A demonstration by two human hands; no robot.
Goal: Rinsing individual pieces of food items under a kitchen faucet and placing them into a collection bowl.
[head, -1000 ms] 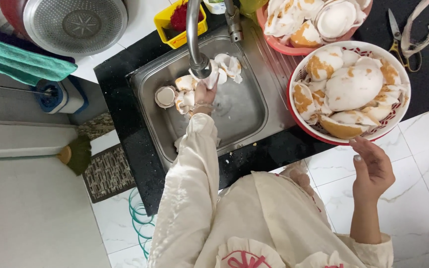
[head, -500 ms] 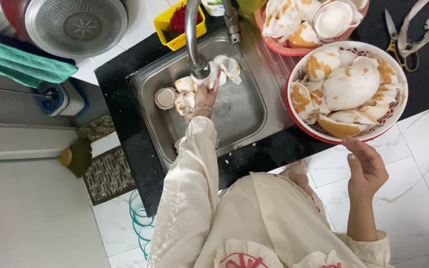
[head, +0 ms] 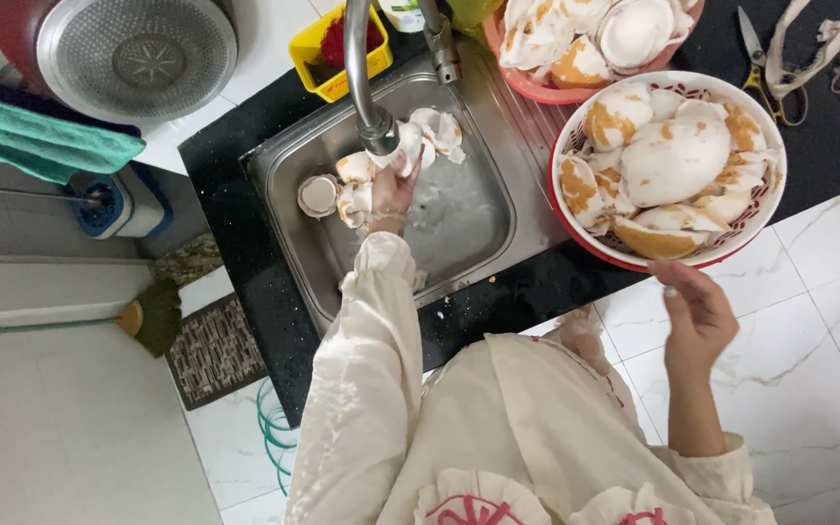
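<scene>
Rinsing a coconut piece under the tap

Reaching into the steel sink [head: 478,209], the left hand [head: 393,190] grips a white coconut piece [head: 435,136] just below the tap spout [head: 377,131]; fingers closed around it. More pieces [head: 342,185] lie in the basin beside that hand. Right hand [head: 697,316] hangs free, fingers loosely open, holding nothing, just beneath the red-rimmed basket [head: 576,219] heaped with shell halves. Whether water runs cannot be told.

Judgement: rinse goes best with the piece kept centred under the spout and turned so every face is reached, grip firm since wet flesh is likely slippery.
</scene>
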